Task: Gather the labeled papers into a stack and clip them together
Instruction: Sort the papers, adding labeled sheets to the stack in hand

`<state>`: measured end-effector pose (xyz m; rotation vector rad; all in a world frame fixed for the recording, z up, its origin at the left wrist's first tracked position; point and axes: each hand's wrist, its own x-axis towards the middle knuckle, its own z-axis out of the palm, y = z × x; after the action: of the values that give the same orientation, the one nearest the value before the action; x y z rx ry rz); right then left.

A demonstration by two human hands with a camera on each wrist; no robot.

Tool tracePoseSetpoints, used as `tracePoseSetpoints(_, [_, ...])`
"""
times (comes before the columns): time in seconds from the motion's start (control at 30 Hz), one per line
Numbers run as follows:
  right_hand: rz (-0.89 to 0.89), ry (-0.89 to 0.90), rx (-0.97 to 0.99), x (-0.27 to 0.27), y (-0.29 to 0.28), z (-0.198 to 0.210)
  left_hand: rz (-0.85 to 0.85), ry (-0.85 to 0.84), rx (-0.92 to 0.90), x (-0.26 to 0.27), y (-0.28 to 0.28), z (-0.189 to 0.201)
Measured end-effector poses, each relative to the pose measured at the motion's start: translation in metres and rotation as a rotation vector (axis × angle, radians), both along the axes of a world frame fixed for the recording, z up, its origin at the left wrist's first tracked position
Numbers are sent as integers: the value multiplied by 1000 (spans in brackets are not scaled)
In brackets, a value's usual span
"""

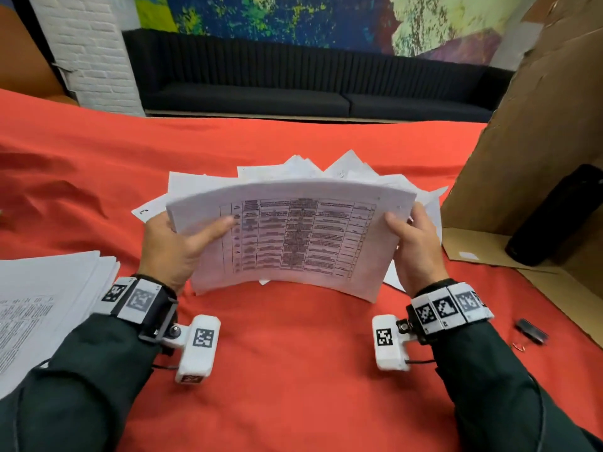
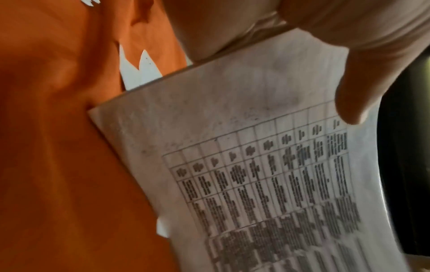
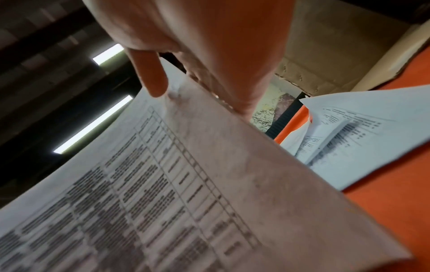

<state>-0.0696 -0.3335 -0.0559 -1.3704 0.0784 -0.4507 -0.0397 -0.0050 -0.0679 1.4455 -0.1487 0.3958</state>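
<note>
Two hands, left hand and right hand, grip one paper stack.

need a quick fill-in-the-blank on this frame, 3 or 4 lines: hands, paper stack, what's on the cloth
1. The paper stack is held by ____ hands, the left hand and the right hand at opposite ends.
2. The stack's lower edge stands on the ____ cloth.
3. The top sheet shows a printed ____.
4. The small black binder clip lies on the cloth to the person's ____.

Missing words: both; red; table; right
</note>
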Motion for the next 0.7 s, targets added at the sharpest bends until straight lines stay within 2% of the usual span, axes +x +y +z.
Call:
tracePoseSetpoints(0.1, [-1, 79, -67, 0, 3, -12, -109, 134, -31, 3, 2, -11])
tracePoseSetpoints(0.2, [-88, 98, -247, 0, 5, -5, -14, 165, 62, 7, 2, -6])
tracePoseSetpoints(0.3, [-168, -33, -492, -9, 7, 31, 312, -14, 454, 8, 4, 29])
tracePoseSetpoints(0.37, [-153, -174, -674, -17, 12, 63, 436, -287, 719, 5, 1, 63])
tracePoseSetpoints(0.43, [-141, -321, -860, -26, 22, 95, 336, -493, 937, -2, -11, 104])
tracePoseSetpoints(0.47, [-138, -382, -931, -30, 27, 111, 203, -493, 1008, -5, -19, 124])
tracePoseSetpoints(0.53, [-146, -490, -1027, -40, 38, 144, -50, -379, 1077, -9, -37, 154])
tracePoseSetpoints(0.63, [-297, -559, -1065, -45, 35, 172, -265, -352, 906, -6, -48, 161])
tracePoseSetpoints(0.7, [-472, -447, -943, -40, 17, 165, -249, -336, 672, -5, -47, 151])
